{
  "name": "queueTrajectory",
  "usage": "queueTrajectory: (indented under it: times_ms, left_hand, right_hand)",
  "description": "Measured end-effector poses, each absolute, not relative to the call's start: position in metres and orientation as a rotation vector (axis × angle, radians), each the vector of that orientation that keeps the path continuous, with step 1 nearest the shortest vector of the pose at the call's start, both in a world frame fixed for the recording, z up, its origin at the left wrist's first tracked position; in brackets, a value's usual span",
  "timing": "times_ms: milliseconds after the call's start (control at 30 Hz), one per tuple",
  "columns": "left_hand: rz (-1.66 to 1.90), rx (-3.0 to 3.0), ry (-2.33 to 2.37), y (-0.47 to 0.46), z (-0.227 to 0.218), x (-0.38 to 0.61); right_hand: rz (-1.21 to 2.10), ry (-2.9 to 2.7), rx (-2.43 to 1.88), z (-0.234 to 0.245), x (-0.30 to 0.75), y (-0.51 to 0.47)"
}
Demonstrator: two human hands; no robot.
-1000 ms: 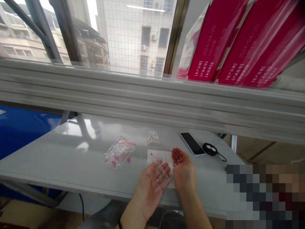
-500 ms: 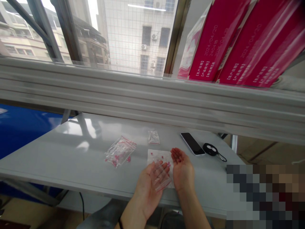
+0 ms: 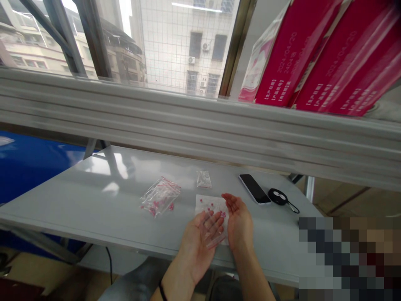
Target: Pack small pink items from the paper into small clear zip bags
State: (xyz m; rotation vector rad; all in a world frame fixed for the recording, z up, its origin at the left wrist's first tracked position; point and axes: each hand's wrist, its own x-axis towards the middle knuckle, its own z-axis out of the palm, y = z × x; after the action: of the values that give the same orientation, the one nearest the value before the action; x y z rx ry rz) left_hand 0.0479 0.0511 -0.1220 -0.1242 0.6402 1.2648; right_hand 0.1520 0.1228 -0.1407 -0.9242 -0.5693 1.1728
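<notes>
My left hand [image 3: 194, 247] is palm up near the table's front edge, with a small clear zip bag [image 3: 216, 238] lying over its fingers and held by the thumb. My right hand [image 3: 240, 223] is cupped on edge just to the right, fingers stretched, with nothing visible in it. Between and beyond the hands lies a square of white paper [image 3: 199, 198], partly hidden by them. Several small pink beads [image 3: 212, 205] are scattered on the paper. Whether the held bag contains anything, I cannot tell.
Larger clear zip bags with pink beads [image 3: 160, 196] lie to the left. A small clear bag [image 3: 204, 179] sits behind the paper. Rightward are a phone [image 3: 254, 189] and a round black object with a loop [image 3: 277, 196]. A grey ledge [image 3: 188, 125] crosses above the table [image 3: 78, 196].
My right hand has tipped inward toward the paper; the bead seen in its palm no longer shows there. More beads show on the paper. My left hand still holds the bag.
</notes>
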Motion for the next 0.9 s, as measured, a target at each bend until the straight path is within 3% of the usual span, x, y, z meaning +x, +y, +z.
queueTrajectory:
  times_ms: [300, 500, 700, 900]
  left_hand:
    - [1.37, 0.069, 0.683, 0.059, -0.108, 0.034]
    - [1.427, 0.428, 1.014, 0.134, -0.083, -0.005]
    - [1.16, 0.906, 1.387, 0.211, -0.076, -0.019]
    - [0.876, 1.409, 1.781, 0.224, -0.083, -0.019]
  right_hand:
    - [1.061, -0.512, -0.801, -0.13, 0.155, 0.119]
    - [1.093, -0.429, -0.684, -0.114, 0.177, 0.119]
    - [1.254, -0.374, -0.653, -0.113, 0.189, 0.116]
    - [1.263, -0.285, -0.589, -0.109, 0.204, 0.116]
